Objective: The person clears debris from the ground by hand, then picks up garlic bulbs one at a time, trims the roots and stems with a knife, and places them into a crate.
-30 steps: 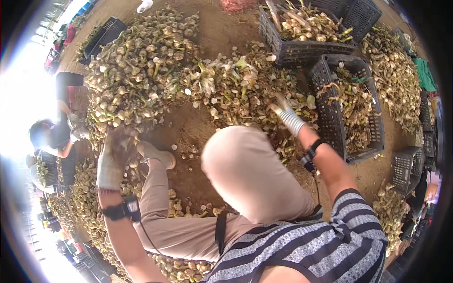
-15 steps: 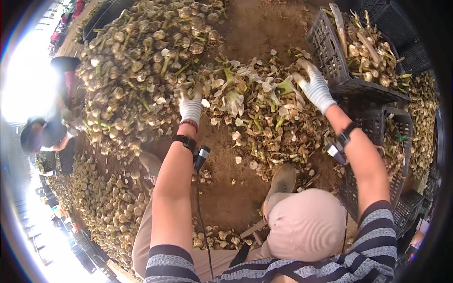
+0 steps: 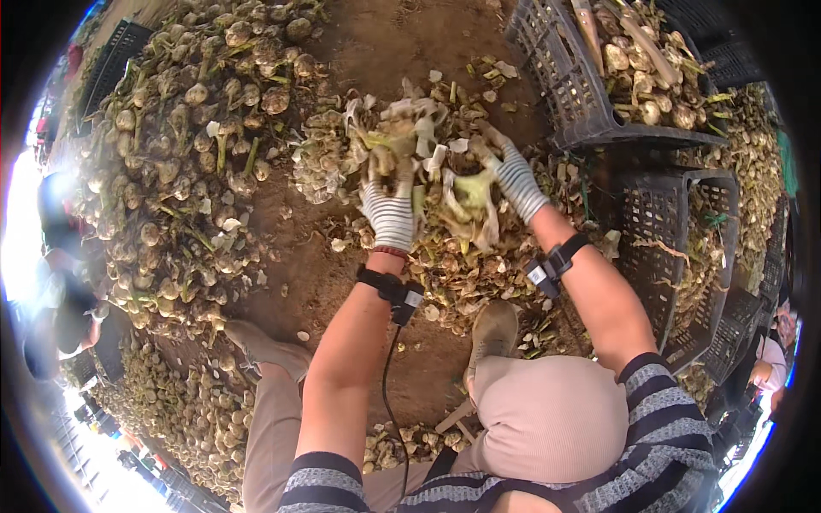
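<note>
Both my hands wear striped gloves with brown-stained fingers. My left hand (image 3: 391,214) is sunk in a loose heap of garlic husks and leaf trimmings (image 3: 419,120), its fingers curled round some of them and slightly blurred. On the heap's right side, my right hand (image 3: 516,178) has its fingers stretched forward against the husks. A pale, torn leaf sheath (image 3: 470,201) lies between the two hands. The undersides of the fingers are hidden.
A large pile of garlic bulbs (image 3: 180,162) spreads at left. On the right, a black crate (image 3: 564,85) holds trimmed garlic and wooden-handled tools, above another crate (image 3: 650,222) of trimmings. My shoes (image 3: 494,329) flank bare soil. People are at both edges.
My left hand has moved right and my right hand left, so they are closer together. Husks have bunched up between them, baring soil on the left. The view has shifted slightly.
</note>
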A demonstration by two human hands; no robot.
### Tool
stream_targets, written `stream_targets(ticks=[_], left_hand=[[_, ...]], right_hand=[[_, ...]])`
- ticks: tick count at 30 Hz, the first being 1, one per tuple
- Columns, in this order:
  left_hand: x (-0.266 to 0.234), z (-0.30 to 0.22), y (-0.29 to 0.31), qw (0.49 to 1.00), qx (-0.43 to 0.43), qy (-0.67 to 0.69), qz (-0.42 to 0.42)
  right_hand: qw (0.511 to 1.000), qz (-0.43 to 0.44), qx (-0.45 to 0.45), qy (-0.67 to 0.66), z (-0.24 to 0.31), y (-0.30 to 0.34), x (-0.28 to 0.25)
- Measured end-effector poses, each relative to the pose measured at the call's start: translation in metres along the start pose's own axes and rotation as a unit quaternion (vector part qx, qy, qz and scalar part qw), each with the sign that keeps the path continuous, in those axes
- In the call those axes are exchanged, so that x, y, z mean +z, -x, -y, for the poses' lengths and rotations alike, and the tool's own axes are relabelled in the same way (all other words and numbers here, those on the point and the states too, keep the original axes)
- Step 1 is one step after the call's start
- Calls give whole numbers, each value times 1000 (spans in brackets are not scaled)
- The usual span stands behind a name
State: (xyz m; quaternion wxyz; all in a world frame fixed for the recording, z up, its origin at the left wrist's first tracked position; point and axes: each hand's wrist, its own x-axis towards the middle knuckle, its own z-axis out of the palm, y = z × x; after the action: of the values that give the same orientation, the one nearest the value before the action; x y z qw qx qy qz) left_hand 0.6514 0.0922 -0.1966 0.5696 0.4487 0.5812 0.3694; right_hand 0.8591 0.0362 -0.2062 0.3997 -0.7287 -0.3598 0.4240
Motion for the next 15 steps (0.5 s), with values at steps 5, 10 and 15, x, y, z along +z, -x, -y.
stream_targets(ticks=[5, 10, 15], left_hand=[[29, -23, 25, 965, -57, 242, 88], [46, -56, 30, 953, -86, 255, 139], [61, -97, 80, 956, 7, 239, 171]], right_hand=[[923, 0, 39, -383, -18, 36, 28], [855, 34, 2, -518, -13, 46, 22], [734, 39, -120, -668, 21, 82, -11]])
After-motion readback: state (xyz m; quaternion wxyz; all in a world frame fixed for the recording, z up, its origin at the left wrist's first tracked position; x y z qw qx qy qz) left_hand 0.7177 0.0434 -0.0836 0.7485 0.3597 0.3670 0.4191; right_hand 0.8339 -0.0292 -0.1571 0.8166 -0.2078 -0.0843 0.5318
